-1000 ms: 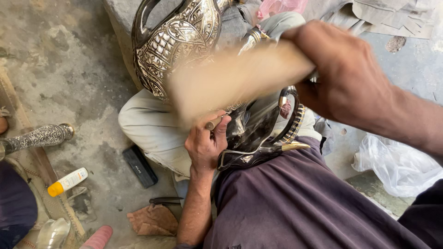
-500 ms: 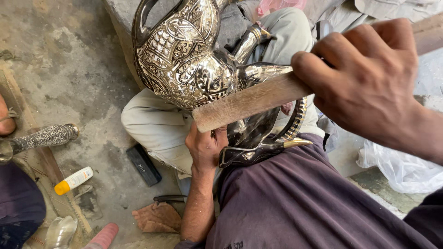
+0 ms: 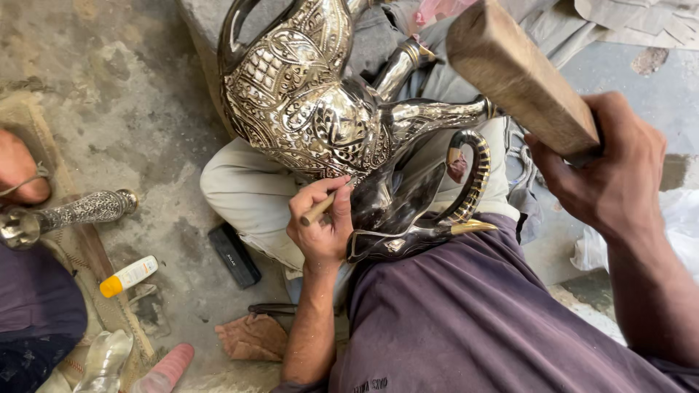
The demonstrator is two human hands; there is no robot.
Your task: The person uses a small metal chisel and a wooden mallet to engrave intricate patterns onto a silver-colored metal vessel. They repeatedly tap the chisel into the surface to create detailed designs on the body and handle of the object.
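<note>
Rough grey concrete floor (image 3: 109,109), stained and dusty, with a seated person's lap filling the lower right of the head view. Item one: large engraved silver vessel (image 3: 306,109), animal-shaped with a curved handle at top left and a spout running right, resting across the light trousers (image 3: 247,196); its long axis runs from upper left to lower right. Item two: dark horned animal figure (image 3: 408,211) with a banded curved horn, lying just below and touching the vessel, against the purple garment (image 3: 466,320). Left hand (image 3: 320,222): closed around a small punch or chisel (image 3: 318,209), its tip set against the lower belly of the vessel, where the vessel meets the dark figure. Right hand (image 3: 619,175): closed around the end of a thick wooden mallet (image 3: 520,73), raised up and to the right, well apart from the punch; the mallet's length slopes from the hand toward the upper left, so the punch head lies down and left of it. Left hand is the nearer to the work. Sundries on floor: black rectangular block (image 3: 234,255), small white bottle with yellow cap (image 3: 129,276), brown rag (image 3: 251,336), engraved metal stem (image 3: 80,211) at far left beside another person's foot (image 3: 18,164).
</note>
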